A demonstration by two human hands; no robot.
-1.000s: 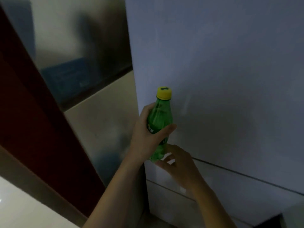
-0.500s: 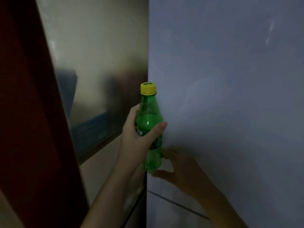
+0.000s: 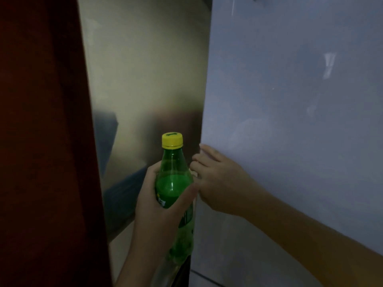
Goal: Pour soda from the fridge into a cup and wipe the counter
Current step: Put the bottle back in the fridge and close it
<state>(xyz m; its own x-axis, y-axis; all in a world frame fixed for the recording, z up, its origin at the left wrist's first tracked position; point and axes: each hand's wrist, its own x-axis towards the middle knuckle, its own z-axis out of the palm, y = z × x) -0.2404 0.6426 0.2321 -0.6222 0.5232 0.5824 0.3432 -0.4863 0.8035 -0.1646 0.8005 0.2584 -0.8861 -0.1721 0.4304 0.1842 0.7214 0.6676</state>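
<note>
Higher now, my right hand (image 3: 219, 183) presses open-fingered on the fridge door (image 3: 290, 121), beside the upright bottle (image 3: 174, 183) my left hand (image 3: 153, 206) grips.

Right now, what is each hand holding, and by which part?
The left hand grips the green soda bottle around its middle. The right hand touches the edge of the fridge door; grip unclear.
</note>
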